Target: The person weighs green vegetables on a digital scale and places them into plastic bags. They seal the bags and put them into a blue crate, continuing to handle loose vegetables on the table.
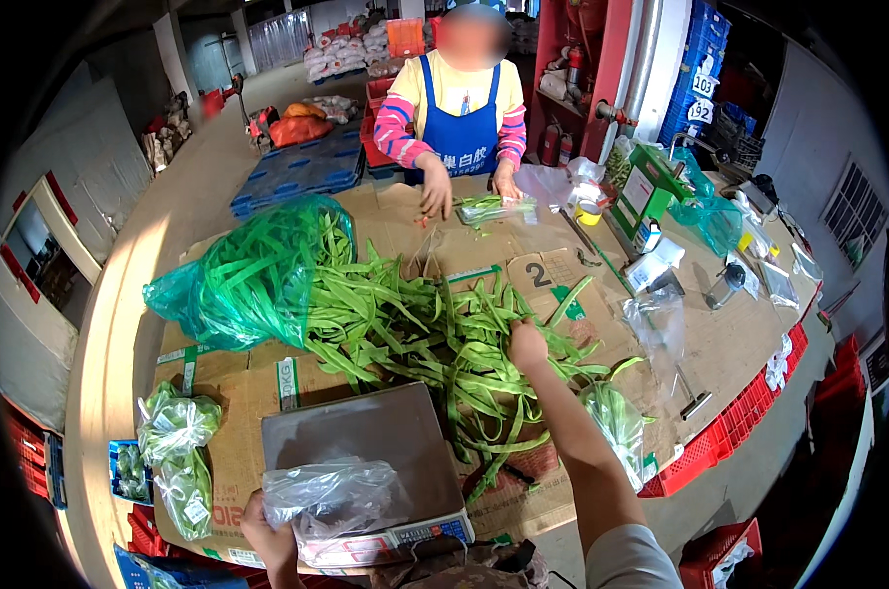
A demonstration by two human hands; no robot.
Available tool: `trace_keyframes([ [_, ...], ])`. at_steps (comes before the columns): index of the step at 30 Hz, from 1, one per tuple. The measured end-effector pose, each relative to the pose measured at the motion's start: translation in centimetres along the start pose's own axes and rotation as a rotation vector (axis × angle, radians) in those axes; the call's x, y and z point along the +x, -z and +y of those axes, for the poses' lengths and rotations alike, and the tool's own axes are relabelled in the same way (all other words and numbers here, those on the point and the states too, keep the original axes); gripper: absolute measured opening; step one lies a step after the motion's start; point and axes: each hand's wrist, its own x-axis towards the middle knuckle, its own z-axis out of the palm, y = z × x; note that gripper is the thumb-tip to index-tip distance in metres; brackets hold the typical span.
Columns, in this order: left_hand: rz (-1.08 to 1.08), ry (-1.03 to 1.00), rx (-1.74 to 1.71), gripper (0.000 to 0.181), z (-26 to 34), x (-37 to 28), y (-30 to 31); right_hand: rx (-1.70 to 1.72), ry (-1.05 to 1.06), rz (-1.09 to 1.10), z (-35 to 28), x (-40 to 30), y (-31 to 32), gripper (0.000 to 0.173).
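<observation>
My left hand (268, 531) grips the edge of a clear plastic bag (338, 489), which lies crumpled over the near part of a weighing scale's flat plate (356, 420). The bag looks collapsed, with no beans visible inside. My right hand (527, 346) reaches into a loose heap of flat green beans (385, 302). Its fingers are curled and partly hidden, so whether they hold beans cannot be told. At the heap's left, more beans fill a green plastic sack (246, 280) that lies on its side. A clear bag of beans (615, 420) rests beside my right forearm.
Tied bags of beans (179, 423) lie left of the scale. Across the cardboard-covered table (474, 250), a co-worker in a blue apron (459, 132) touches a bean pack (492, 210). A green bench device (647, 188), tape roll (588, 213) and squeegee-like tool (695, 405) occupy the right side.
</observation>
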Motion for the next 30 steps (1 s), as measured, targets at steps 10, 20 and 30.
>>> trace_keyframes([
  [10,0.018,0.007,0.012,0.031,0.7,-0.8,0.6,0.037,-0.331,-0.271,-2.2,2.4,3.2,0.050],
  [20,0.103,0.097,-0.061,0.026,-2.9,-1.6,2.1,1.246,-0.407,-0.525,-0.2,8.7,12.7,0.026],
  [30,0.061,0.133,-0.053,0.021,-3.8,-1.7,1.3,0.186,-0.397,0.252,7.2,10.9,8.5,0.035],
])
